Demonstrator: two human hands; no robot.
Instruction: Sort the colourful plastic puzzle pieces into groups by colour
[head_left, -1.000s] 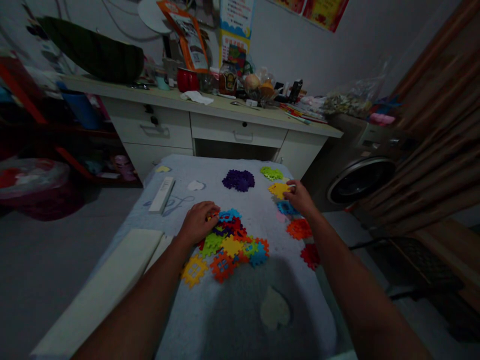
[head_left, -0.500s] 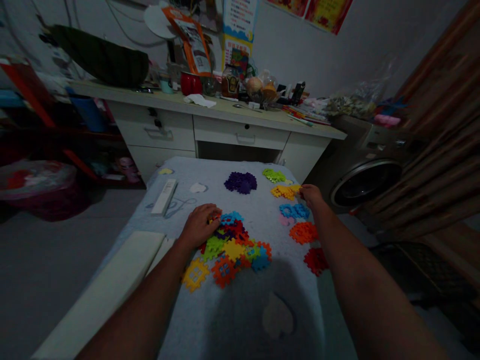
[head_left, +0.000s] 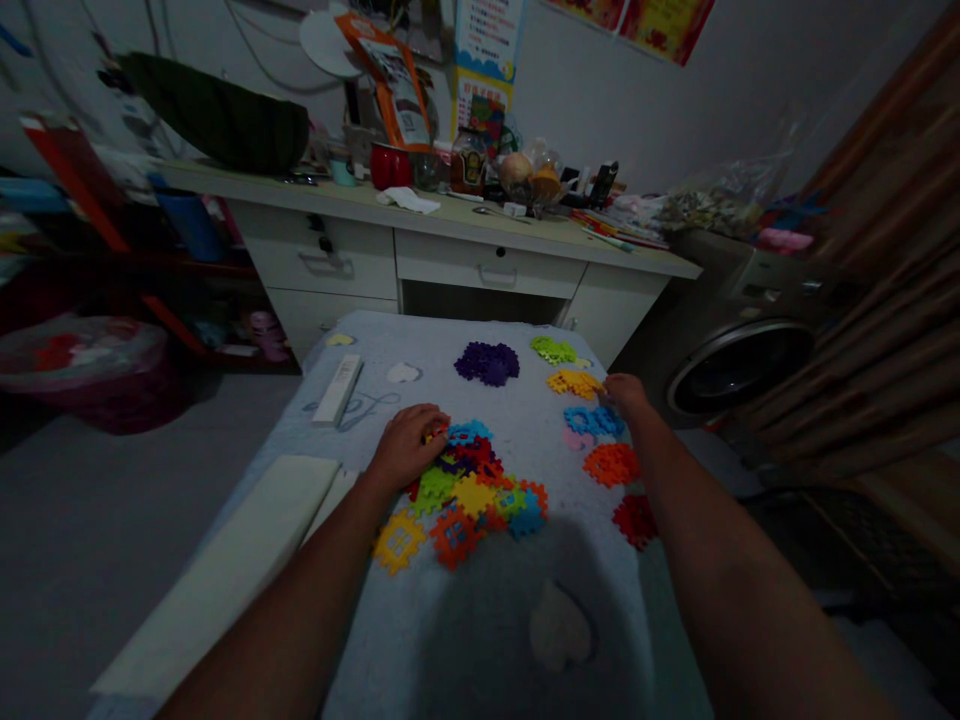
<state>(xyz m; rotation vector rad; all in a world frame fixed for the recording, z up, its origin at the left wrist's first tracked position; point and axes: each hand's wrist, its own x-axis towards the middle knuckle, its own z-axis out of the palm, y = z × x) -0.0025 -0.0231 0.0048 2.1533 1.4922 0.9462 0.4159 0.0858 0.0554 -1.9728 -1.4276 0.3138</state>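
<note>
A mixed heap of coloured plastic interlocking tiles (head_left: 469,490) lies in the middle of a small table covered with a pale blue cloth (head_left: 465,620). My left hand (head_left: 409,445) rests curled on the heap's far left edge, fingers closed on a small tile. My right hand (head_left: 626,395) sits at the table's right edge, fingertips touching the yellow pile (head_left: 574,383). Along that side lie sorted piles: green (head_left: 553,349), blue (head_left: 592,420), orange (head_left: 611,463) and red (head_left: 634,520). A purple pile (head_left: 487,362) lies further back.
A white remote-like bar (head_left: 337,390) and a white flat board (head_left: 225,570) lie at the left. Behind stands a cluttered white desk with drawers (head_left: 480,265). A washing machine (head_left: 739,365) is at the right, and a pink basin (head_left: 90,365) sits on the floor at left.
My right hand has drawn back a little from on top of the yellow pile to its right edge. The left hand has stayed on the heap. The view has shifted slightly.
</note>
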